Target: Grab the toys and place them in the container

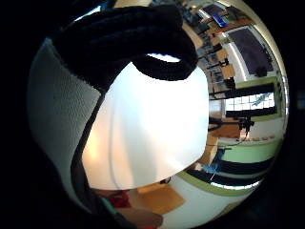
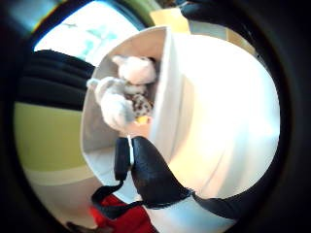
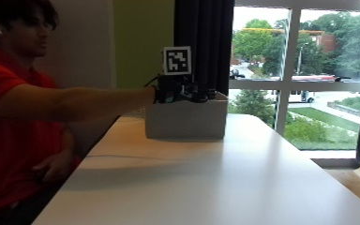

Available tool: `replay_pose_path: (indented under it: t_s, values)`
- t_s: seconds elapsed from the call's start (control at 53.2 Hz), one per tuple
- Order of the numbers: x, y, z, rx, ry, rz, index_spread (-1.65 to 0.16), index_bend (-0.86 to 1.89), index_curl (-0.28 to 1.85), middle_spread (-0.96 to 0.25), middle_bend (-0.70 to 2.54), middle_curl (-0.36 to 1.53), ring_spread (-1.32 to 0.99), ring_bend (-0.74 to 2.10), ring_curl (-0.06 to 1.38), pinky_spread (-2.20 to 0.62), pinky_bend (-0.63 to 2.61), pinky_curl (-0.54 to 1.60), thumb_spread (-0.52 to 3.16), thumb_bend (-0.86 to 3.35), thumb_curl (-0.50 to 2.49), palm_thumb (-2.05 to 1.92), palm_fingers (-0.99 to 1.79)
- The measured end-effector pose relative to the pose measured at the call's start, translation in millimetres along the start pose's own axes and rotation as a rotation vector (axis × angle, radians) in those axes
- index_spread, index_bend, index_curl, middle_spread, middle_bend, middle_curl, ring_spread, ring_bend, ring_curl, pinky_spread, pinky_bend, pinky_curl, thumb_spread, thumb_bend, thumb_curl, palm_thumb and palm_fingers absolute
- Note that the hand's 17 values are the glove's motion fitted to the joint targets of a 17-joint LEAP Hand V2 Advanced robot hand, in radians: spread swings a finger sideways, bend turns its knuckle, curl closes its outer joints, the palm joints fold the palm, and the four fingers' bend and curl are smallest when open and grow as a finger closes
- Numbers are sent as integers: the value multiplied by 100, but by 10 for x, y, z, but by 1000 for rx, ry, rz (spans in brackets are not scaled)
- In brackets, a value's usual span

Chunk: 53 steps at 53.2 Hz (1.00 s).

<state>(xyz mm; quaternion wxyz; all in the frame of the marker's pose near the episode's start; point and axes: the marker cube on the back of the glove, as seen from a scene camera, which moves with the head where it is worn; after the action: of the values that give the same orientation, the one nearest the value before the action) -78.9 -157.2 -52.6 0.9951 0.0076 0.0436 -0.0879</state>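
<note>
A white box (image 3: 185, 121) stands on the bench (image 3: 205, 183), at its far end by the window (image 3: 298, 75). The person's arm reaches out to it and the gloved right grip (image 3: 181, 92) sits on the box's top edge. In the little-finger view the gloved fingers (image 1: 143, 43) curl over the box's rim against its white wall, so the grip is grasping the box. In the thumb view, soft toys (image 2: 127, 92), white and spotted, lie inside the box against its wall.
</note>
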Motion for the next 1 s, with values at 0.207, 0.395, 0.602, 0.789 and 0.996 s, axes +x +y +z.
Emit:
replay_pose_path:
  t_s: [0.207, 0.395, 0.602, 0.789, 0.996]
  values:
    - [630, 364, 184, -40, -19, 57, -39, 16, 38, -10, 17, 34, 0, 27, 22, 11, 91, 31, 102, -9, 24, -12, -7]
    - [1007, 632, 429, -88, 46, 172, -40, 18, 36, -10, 17, 33, 0, 25, 22, 11, 86, 30, 100, -9, 22, -11, -7]
    - [1271, 956, 641, -104, 71, 234, -40, 19, 37, -10, 16, 32, 0, 21, 23, 11, 79, 29, 101, -8, 20, -10, -7]
    - [1476, 1222, 876, -94, 20, 288, -41, 20, 38, -10, 16, 30, 0, 19, 24, 10, 75, 29, 103, -7, 20, -9, -6]
    - [1451, 1270, 868, -81, -36, 326, -42, 21, 39, -10, 16, 29, 0, 18, 24, 10, 72, 29, 104, -7, 20, -8, -4]
